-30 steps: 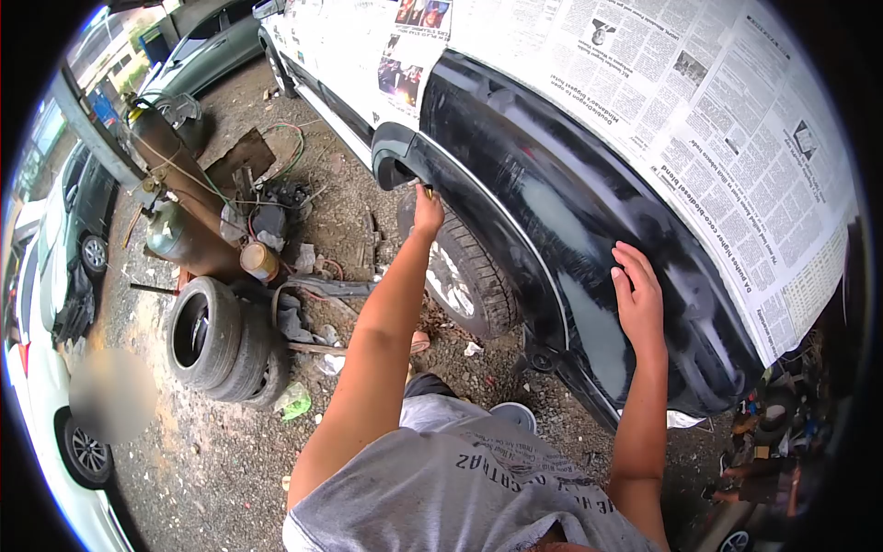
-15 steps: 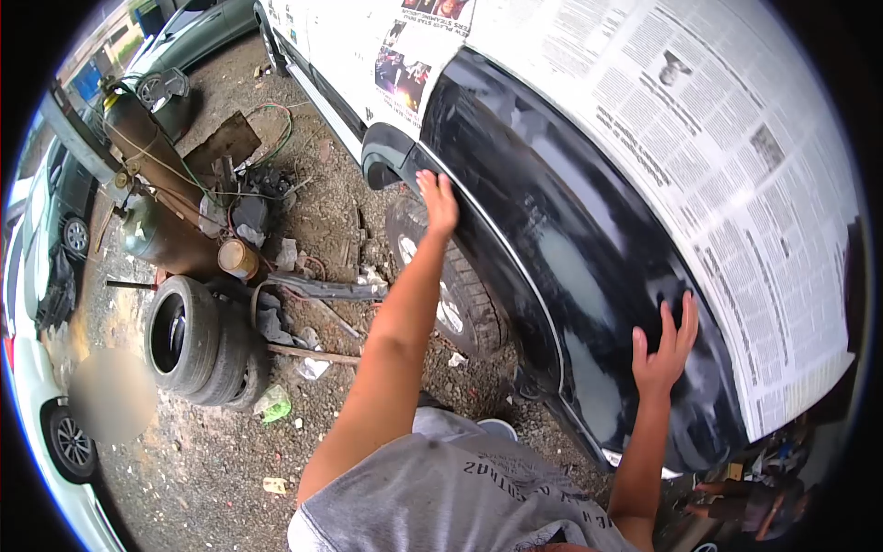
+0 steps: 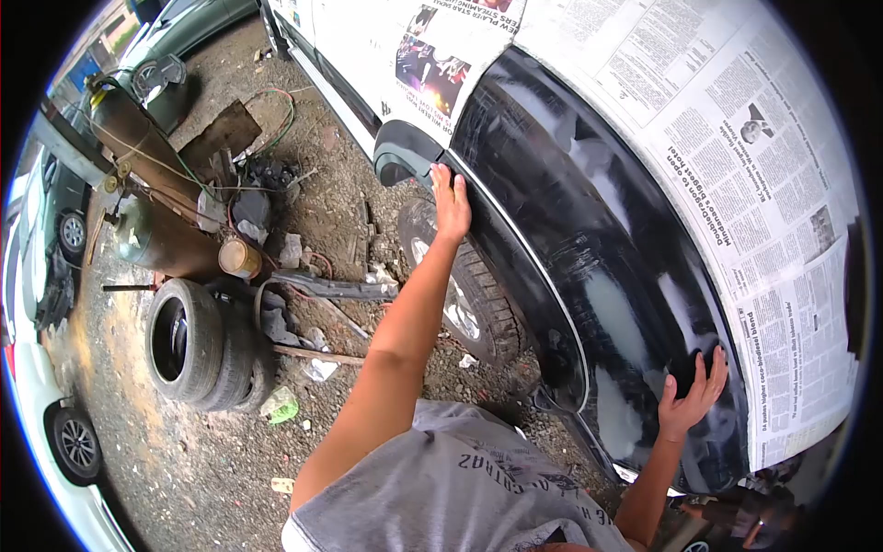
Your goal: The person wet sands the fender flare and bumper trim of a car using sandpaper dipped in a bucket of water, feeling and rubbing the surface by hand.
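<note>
My left hand [image 3: 452,207] lies flat with its fingers stretched out on the front edge of the black wheel-arch flare [image 3: 501,235], above the tyre [image 3: 483,308]. My right hand [image 3: 694,396], its fingers spread, rests on the lower right part of the black body panel [image 3: 612,230]. That panel has grey, sanded-looking patches [image 3: 616,313] and is bordered by a thin pale line along the flare. Neither hand holds anything. Newspaper [image 3: 727,166] covers the bodywork beside the panel.
Gas cylinders [image 3: 170,239] stand at the left, with hoses and a rusty can [image 3: 240,259] near them. Old tyres [image 3: 189,345] lean together on the gravel [image 3: 212,460]. A white car [image 3: 46,423] is at the far left. A person [image 3: 759,524] is partly visible at the lower right.
My left hand, earlier with its fingers curled at the wheel-arch edge, now lies flat there. My right hand has moved down and right along the panel, its fingers spreading. The view has shifted.
</note>
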Tool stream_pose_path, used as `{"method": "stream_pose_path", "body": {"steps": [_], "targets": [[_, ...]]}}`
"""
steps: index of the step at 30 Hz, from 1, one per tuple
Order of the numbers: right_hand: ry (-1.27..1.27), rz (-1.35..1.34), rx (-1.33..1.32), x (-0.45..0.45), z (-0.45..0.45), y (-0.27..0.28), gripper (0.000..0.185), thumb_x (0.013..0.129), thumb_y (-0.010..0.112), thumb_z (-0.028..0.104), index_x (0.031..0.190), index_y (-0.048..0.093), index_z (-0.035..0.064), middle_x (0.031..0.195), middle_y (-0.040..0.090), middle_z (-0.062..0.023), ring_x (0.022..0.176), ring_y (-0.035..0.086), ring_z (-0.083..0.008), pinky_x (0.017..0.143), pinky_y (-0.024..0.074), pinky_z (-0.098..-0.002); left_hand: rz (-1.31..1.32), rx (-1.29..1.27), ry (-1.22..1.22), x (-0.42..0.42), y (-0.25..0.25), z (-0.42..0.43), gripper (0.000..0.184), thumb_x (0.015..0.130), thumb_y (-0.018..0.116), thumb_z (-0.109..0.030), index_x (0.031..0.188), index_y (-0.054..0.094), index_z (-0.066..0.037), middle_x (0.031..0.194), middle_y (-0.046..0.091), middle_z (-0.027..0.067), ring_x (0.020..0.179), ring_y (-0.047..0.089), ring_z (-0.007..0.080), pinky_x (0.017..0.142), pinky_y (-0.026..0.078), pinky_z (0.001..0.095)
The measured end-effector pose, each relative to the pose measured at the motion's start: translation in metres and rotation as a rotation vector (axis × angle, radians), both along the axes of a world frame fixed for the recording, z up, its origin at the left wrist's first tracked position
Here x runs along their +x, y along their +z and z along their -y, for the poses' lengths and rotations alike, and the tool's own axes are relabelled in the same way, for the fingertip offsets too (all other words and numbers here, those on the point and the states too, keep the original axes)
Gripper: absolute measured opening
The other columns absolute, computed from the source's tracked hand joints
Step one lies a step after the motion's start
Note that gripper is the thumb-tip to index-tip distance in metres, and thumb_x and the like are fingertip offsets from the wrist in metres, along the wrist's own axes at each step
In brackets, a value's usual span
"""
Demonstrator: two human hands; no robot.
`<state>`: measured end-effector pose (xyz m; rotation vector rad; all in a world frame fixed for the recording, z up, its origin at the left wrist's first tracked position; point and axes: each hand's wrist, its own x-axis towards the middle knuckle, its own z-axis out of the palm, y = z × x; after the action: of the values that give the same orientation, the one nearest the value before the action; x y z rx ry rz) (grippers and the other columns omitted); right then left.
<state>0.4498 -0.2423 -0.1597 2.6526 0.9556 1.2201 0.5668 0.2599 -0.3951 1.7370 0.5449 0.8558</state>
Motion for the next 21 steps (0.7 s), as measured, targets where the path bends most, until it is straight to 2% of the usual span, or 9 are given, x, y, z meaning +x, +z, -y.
{"method": "stream_pose_path", "body": {"steps": [4, 7, 10, 14, 16, 19, 21], "targets": [[-0.009, 0.023, -0.001, 0.006, -0.006, 0.0, 0.058, 0.102, 0.052, 0.049, 0.131, 0.06, -0.0007, 0.147, 0.053, -0.0231, 0.138, 0.047, -0.0433, 0.116, 0.0319, -0.061, 0.03, 0.073, -0.18, -0.056, -0.014, 0.074, 0.068, 0.111, 0.037, -0.036, 0.161, 0.014, 0.004, 0.169, 0.006, 0.0267, 0.158, 0.001, 0.039, 0.127, 0.003, 0.0462], [-0.02, 0.016, -0.01, -0.001, -0.003, 0.0, 0.056, 0.102, 0.053, 0.047, 0.13, 0.06, -0.0011, 0.147, 0.053, -0.0227, 0.138, 0.048, -0.0431, 0.116, 0.0317, -0.0608, 0.02, 0.087, -0.09, -0.033, -0.001, 0.038, 0.065, 0.112, 0.033, -0.037, 0.16, 0.019, 0.004, 0.169, 0.01, 0.0253, 0.158, 0.006, 0.0371, 0.128, 0.005, 0.0464], [-0.022, 0.02, -0.005, 0.003, -0.005, -0.002, 0.053, 0.102, 0.054, 0.044, 0.129, 0.06, -0.0014, 0.147, 0.054, -0.0224, 0.137, 0.048, -0.0431, 0.116, 0.0318, -0.0605, -0.071, 0.139, -0.103, -0.009, 0.021, -0.013, 0.065, 0.111, 0.036, -0.036, 0.159, 0.022, 0.006, 0.169, 0.013, 0.025, 0.158, 0.008, 0.0367, 0.128, 0.006, 0.0453], [-0.044, 0.021, -0.004, 0.002, -0.005, -0.002, 0.049, 0.102, 0.056, 0.04, 0.128, 0.061, -0.0014, 0.146, 0.055, -0.0224, 0.137, 0.049, -0.0432, 0.116, 0.0323, -0.0599, -0.119, 0.222, -0.153, -0.042, 0.014, 0.035, 0.066, 0.111, 0.035, -0.037, 0.158, 0.021, 0.007, 0.168, 0.014, 0.0263, 0.158, 0.01, 0.0384, 0.128, 0.009, 0.0469], [-0.035, 0.025, 0.0, 0.002, -0.005, -0.003, 0.048, 0.102, 0.057, 0.039, 0.127, 0.061, -0.0014, 0.145, 0.055, -0.0224, 0.137, 0.049, -0.0433, 0.116, 0.0324, -0.0597, -0.095, 0.272, -0.148, -0.041, 0.012, 0.035, 0.067, 0.111, 0.035, -0.038, 0.159, 0.021, 0.007, 0.168, 0.015, 0.0269, 0.157, 0.01, 0.0396, 0.127, 0.009, 0.0477], [-0.033, 0.026, 0.005, 0.003, -0.007, -0.002, 0.046, 0.102, 0.058, 0.037, 0.127, 0.061, -0.0015, 0.145, 0.056, -0.0222, 0.137, 0.049, -0.0431, 0.116, 0.0326, -0.0596, -0.086, 0.337, -0.043, -0.006, 0.014, -0.011, 0.068, 0.111, 0.035, -0.039, 0.158, 0.022, 0.007, 0.167, 0.017, 0.0286, 0.156, 0.014, 0.0412, 0.127, 0.012, 0.0493], [-0.037, 0.022, 0.004, 0.001, -0.004, 0.0, 0.045, 0.101, 0.059, 0.036, 0.127, 0.061, -0.0014, 0.145, 0.056, -0.0219, 0.137, 0.049, -0.0428, 0.116, 0.0328, -0.0596, -0.139, 0.31, -0.049, -0.003, 0.022, -0.01, 0.068, 0.111, 0.036, -0.039, 0.158, 0.022, 0.007, 0.166, 0.016, 0.0294, 0.156, 0.015, 0.0419, 0.127, 0.012, 0.049]]}}
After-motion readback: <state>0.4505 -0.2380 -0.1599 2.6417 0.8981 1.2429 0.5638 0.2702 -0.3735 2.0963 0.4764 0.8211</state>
